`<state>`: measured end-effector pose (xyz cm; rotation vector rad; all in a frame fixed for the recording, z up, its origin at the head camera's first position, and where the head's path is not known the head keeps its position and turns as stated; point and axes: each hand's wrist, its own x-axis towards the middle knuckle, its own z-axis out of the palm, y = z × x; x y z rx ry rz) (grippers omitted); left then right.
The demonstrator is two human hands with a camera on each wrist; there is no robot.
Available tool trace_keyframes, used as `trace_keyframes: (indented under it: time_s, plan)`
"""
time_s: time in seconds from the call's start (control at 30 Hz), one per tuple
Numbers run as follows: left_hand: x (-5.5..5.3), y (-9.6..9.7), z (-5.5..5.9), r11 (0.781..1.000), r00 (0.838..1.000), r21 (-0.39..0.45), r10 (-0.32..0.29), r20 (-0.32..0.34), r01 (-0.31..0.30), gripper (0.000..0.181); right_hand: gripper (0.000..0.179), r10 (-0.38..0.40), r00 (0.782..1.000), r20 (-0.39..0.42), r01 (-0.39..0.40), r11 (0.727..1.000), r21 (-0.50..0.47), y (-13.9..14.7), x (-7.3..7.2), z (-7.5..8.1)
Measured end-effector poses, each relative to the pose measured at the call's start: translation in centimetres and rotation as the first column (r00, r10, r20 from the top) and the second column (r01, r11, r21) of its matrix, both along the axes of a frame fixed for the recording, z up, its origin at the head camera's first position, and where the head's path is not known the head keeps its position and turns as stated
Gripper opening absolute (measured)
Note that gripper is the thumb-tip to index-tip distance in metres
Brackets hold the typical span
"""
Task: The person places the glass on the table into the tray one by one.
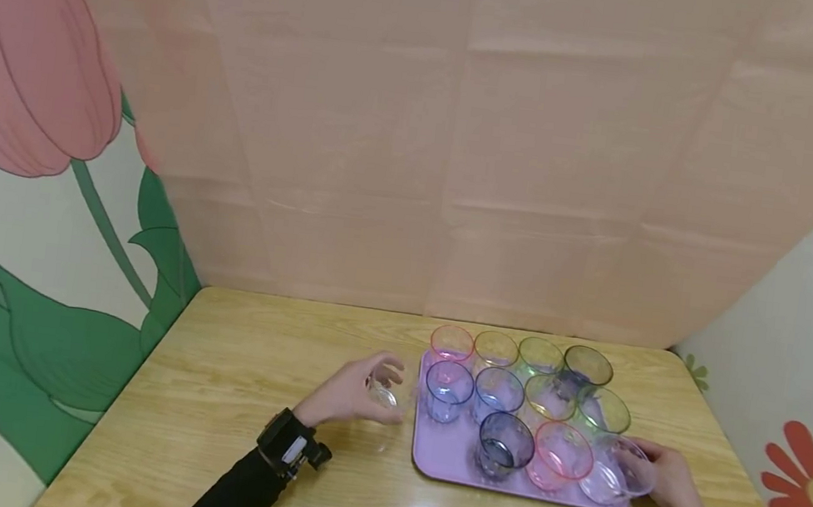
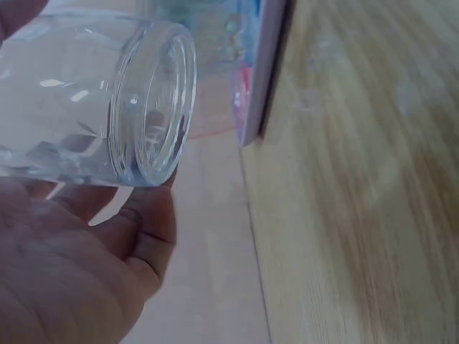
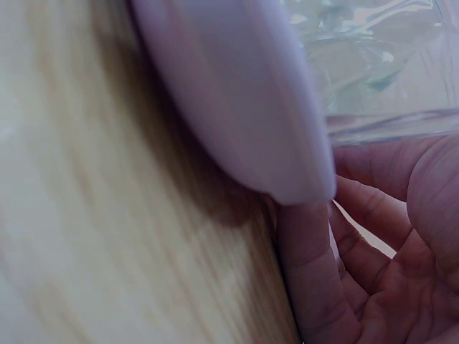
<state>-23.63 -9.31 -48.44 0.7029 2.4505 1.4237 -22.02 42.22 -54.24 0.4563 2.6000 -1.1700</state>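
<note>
My left hand [image 1: 366, 389] holds a clear drinking glass [image 2: 86, 100] above the table, just left of the lilac tray [image 1: 439, 458]. In the left wrist view its thick base faces away from the palm, with fingers curled under its side. At the tray's front right corner, my right hand [image 1: 669, 477] has its fingers around the outer side of another clear glass [image 1: 607, 477]. In the right wrist view, a lower finger [image 3: 308, 269] lies by the tray's rounded corner, and part of the glass wall shows above the hand.
Several tinted glasses stand in rows on the tray, among them a dark glass [image 1: 503, 448], a pink glass [image 1: 557, 463] and a blue glass [image 1: 447, 392]. The wooden table [image 1: 259, 354] meets a draped backdrop behind, with painted walls at both sides.
</note>
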Motion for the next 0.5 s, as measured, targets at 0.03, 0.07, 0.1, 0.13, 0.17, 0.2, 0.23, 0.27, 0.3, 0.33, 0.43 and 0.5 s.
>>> trace_keyframes:
  time_s: [0.03,0.07,0.1,0.13,0.17,0.2,0.23,0.27,0.3,0.33,0.43,0.5]
  plan:
    - [0.1,0.2,-0.1,1.0,1.0,-0.015,-0.018,-0.008,0.018,0.07,0.079,0.001,1.0,0.001,-0.001,1.0,-0.001,0.0,0.0,0.0]
    - [0.2,0.3,-0.2,0.999,0.999,-0.029,-0.034,-0.015,0.034,0.07,0.079,0.003,1.0,0.0,-0.003,1.0,-0.001,0.0,0.0,0.0]
    - [0.3,0.5,-0.2,0.998,0.999,-0.041,-0.05,-0.022,0.049,0.071,0.079,0.007,1.0,-0.003,-0.007,1.0,0.0,0.0,0.0,0.1]
    - [0.4,0.7,-0.1,0.997,0.998,-0.055,-0.063,-0.029,0.061,0.072,0.079,0.011,1.0,-0.006,-0.011,1.0,0.003,0.0,0.0,0.1]
    - [0.5,0.9,-0.1,0.995,0.997,-0.065,-0.073,-0.03,0.071,0.073,0.079,0.016,1.0,-0.01,-0.016,1.0,0.008,0.0,0.0,0.1]
    - [0.6,1.1,0.0,0.994,0.996,-0.078,-0.085,-0.038,0.082,0.074,0.079,0.022,1.0,-0.014,-0.021,1.0,0.014,0.0,0.0,0.2]
    - [0.7,1.3,0.0,0.992,0.995,-0.092,-0.094,-0.045,0.09,0.074,0.079,0.024,1.0,-0.017,-0.024,1.0,0.018,0.0,0.1,0.2]
    - [0.8,1.5,-0.1,0.989,0.993,-0.109,-0.101,-0.055,0.095,0.074,0.079,0.024,0.999,-0.02,-0.024,0.999,0.021,0.0,0.1,0.2]
    - [1.0,1.7,-0.1,0.988,0.992,-0.12,-0.109,-0.061,0.101,0.074,0.078,0.025,0.999,-0.024,-0.024,0.999,0.025,0.0,0.1,0.1]
    - [1.1,1.9,0.0,0.986,0.991,-0.131,-0.113,-0.065,0.104,0.073,0.078,0.027,0.999,-0.028,-0.026,0.999,0.027,0.0,0.1,0.1]
    - [1.3,2.5,-0.2,0.982,0.989,-0.157,-0.121,-0.079,0.108,0.074,0.076,0.034,0.998,-0.045,-0.033,0.999,0.041,0.1,0.1,0.0]
    - [1.3,2.8,-0.3,0.981,0.989,-0.166,-0.12,-0.086,0.104,0.076,0.076,0.038,0.998,-0.05,-0.036,0.998,0.048,0.2,0.1,0.0]
